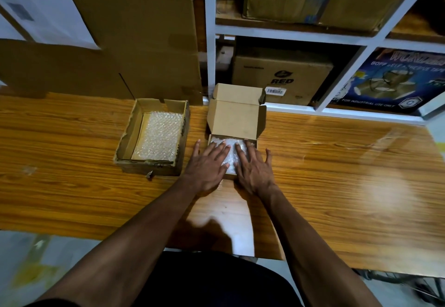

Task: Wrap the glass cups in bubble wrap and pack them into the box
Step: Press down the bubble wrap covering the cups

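Note:
A small cardboard box [237, 119] stands open on the wooden table, its lid flap raised at the far side. Inside it lies a bundle of bubble wrap [230, 156]; no glass shows through it. My left hand [206, 163] and my right hand [252, 167] both lie flat on top of that bundle, palms down, fingers spread. The hands cover most of the box's inside. To the left stands a second, wider open box [131, 135] with a sheet of bubble wrap [159, 135] lying in its bottom.
The wooden table [337, 174] stretches to both sides. Large cardboard sheets [134, 29] lean at the back left. White shelving [289, 33] behind the table holds cartons, one marked RED [281, 75], and a blue printed tape carton [395, 80].

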Tool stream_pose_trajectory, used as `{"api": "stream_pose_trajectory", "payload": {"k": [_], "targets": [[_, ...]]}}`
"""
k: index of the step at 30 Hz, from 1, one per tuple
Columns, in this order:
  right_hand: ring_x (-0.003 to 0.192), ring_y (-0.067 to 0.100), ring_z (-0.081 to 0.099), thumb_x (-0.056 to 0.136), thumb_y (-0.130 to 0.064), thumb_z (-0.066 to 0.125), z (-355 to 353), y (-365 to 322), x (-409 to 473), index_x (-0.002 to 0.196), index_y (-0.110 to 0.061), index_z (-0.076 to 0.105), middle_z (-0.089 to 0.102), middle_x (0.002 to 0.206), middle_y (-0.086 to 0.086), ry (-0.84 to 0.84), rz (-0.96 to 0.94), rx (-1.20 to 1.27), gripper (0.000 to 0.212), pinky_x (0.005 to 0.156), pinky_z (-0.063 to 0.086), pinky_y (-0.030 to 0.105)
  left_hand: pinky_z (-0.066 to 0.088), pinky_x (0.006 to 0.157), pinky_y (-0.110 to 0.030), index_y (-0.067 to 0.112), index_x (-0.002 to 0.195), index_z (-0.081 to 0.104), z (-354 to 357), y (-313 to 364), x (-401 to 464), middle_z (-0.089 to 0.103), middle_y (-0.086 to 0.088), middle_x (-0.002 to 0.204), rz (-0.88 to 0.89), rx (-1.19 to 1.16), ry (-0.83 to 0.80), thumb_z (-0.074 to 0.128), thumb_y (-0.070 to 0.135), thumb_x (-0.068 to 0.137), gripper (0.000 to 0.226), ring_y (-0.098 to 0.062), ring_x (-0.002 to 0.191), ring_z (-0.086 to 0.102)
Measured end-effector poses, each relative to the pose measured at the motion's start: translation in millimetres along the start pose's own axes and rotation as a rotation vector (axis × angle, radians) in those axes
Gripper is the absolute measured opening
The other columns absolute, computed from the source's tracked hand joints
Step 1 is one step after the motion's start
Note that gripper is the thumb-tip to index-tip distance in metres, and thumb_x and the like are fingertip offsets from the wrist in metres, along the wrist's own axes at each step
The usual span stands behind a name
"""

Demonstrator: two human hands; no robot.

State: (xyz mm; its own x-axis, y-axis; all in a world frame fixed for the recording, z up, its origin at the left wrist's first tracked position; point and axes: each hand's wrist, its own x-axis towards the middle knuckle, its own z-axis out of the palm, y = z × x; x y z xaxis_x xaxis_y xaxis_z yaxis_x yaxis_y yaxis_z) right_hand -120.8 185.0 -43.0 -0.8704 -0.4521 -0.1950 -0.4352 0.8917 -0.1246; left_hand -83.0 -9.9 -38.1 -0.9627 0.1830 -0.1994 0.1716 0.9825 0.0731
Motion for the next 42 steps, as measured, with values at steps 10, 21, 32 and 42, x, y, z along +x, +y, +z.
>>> {"api": "stream_pose_trajectory", "payload": {"k": [10,21,32,42], "targets": [[0.161,0.023,-0.008,0.108,-0.055,0.012,6.9,-0.5,-2.8,0.167,-0.024,-0.006,-0.015,0.173,0.0,0.057,-0.086,-0.012,0.069,0.124,-0.015,0.059,-0.016,0.121,-0.063,0.031,0.168,-0.002,2.3,8.2,8.6,-0.006,0.004,0.177,-0.02,-0.021,0.005,0.015,0.055,0.108,0.067,-0.021,0.163,-0.002],[0.161,0.032,0.005,0.106,-0.058,0.01,1.1,-3.0,1.5,0.166,-0.026,-0.01,0.003,0.174,0.017,-0.006,-0.03,-0.051,0.072,0.123,-0.011,0.06,-0.01,0.122,-0.066,0.03,0.168,-0.002,-2.1,11.7,9.4,0.0,0.003,0.177,-0.08,0.013,-0.003,0.015,0.057,0.108,0.068,-0.023,0.162,0.01],[0.161,0.03,-0.008,0.104,-0.068,0.016,19.5,-2.5,-19.5,0.168,-0.02,0.003,-0.006,0.175,0.009,0.048,-0.13,-0.161,0.08,0.124,-0.015,0.06,-0.009,0.125,-0.062,0.031,0.168,-0.002,13.3,23.4,-8.5,-0.004,0.005,0.177,-0.024,-0.022,0.04,0.015,0.057,0.106,0.07,-0.023,0.163,-0.008],[0.161,0.028,-0.001,0.103,-0.064,0.019,16.3,-10.2,-30.0,0.165,-0.01,0.005,0.002,0.173,0.014,0.067,-0.074,-0.18,0.083,0.125,-0.011,0.06,-0.007,0.124,-0.061,0.026,0.169,0.003,16.5,20.8,-20.7,-0.002,0.002,0.177,-0.06,0.01,0.045,0.011,0.061,0.106,0.072,-0.025,0.163,-0.002]]}}
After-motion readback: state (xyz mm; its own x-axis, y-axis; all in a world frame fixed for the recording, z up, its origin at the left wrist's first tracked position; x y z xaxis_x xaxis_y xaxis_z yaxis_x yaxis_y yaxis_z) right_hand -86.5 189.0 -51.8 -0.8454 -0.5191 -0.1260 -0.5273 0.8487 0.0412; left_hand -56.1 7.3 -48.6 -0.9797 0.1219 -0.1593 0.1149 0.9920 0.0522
